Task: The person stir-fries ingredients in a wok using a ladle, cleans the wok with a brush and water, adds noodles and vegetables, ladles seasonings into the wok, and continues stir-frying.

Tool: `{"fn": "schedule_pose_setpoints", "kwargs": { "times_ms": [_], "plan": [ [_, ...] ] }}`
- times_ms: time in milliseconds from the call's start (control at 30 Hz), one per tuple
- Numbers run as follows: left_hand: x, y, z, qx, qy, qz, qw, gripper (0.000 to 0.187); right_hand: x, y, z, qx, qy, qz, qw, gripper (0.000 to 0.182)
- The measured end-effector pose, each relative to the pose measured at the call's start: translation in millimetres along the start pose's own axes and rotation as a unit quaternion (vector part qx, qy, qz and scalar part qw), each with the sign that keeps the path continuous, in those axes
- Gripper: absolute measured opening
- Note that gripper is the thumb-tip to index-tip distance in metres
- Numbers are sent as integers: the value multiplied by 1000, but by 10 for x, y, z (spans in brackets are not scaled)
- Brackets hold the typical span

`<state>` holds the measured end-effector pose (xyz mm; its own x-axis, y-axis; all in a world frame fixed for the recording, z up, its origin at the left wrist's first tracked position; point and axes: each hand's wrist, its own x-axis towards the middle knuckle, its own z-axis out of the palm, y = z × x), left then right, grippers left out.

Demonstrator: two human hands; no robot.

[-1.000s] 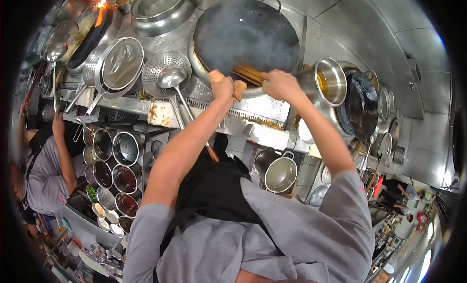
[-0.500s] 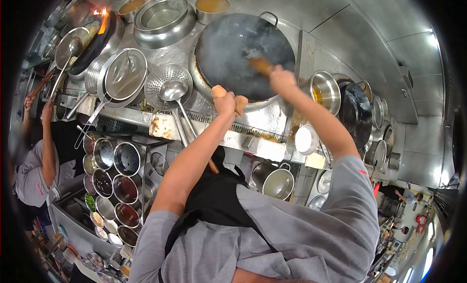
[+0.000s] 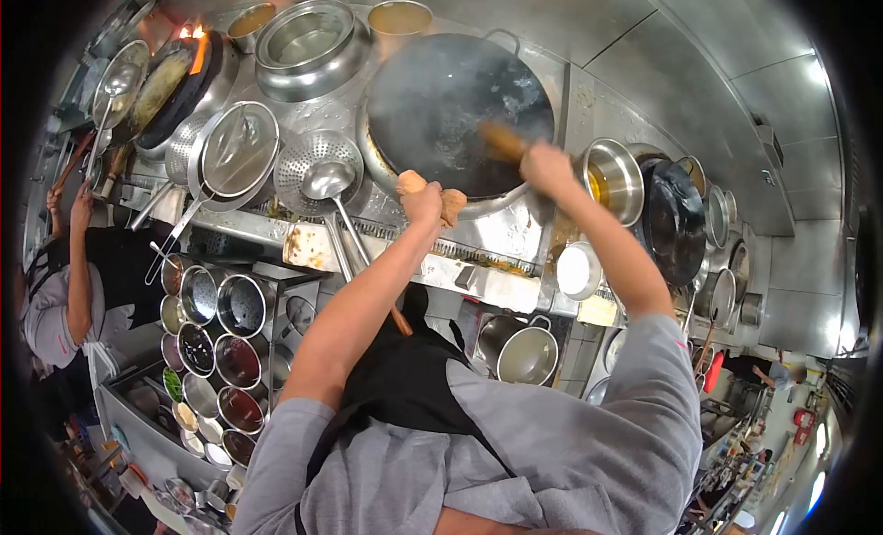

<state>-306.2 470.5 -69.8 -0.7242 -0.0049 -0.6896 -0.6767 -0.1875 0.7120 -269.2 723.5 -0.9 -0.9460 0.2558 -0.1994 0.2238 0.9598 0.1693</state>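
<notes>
A large black wok [image 3: 441, 84] sits on the steel stove, with steam over it. My left hand [image 3: 424, 207] is closed round a tan cloth [image 3: 451, 205] at the wok's near rim. In my right hand [image 3: 549, 170], over the wok's right side, is a wooden-coloured brush or scrubber [image 3: 503, 141], slightly blurred by motion. Its far end reaches into the wok, where the contact is hidden by steam and blur. A ladle [image 3: 328, 179] lies on a perforated strainer [image 3: 294, 158] to the left of the wok.
Metal bowls, including one with yellow liquid [image 3: 613, 181], stand at right beside a dark wok [image 3: 674, 220]. Sauce pots [image 3: 241, 305] fill a rack at lower left. At far left a co-worker [image 3: 55, 305] handles a ladle near a flaming wok [image 3: 179, 84]. Pots [image 3: 527, 354] stand below the counter.
My right hand has moved slightly right and down with the brush. My left hand and the cloth have shifted slightly. The co-worker's ladle has moved up and left.
</notes>
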Motion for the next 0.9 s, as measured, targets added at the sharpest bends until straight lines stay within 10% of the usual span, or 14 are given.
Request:
{"fn": "schedule_pose_setpoints", "kwargs": {
  "times_ms": [133, 267, 400, 600, 733, 900],
  "plan": [
    [246, -151, -39, 56, -3, 20, 998, 43, 981, -216, -195, 209, 119, 130, 962, 49],
    [310, -219, -60, 78, 5, 45, 996, 36, 910, -1312, -187, 264, 98, 21, 959, 42],
    [164, -57, -131, 82, -58, 19, 995, 51, -210, -1215, -545, 151, 4, -157, 976, 38],
    [300, -215, -88, 96, -29, 33, 994, 55, 678, 42, -22, 47, 52, 59, 996, 36],
    [83, -88, -95, 95, -11, 45, 994, 30, 1031, -894, -300, 206, 53, 44, 976, 45],
    [280, -209, -88, 105, -23, 57, 993, 42, 328, -1194, -386, 56, 1, -64, 996, 34]
  ]
}}
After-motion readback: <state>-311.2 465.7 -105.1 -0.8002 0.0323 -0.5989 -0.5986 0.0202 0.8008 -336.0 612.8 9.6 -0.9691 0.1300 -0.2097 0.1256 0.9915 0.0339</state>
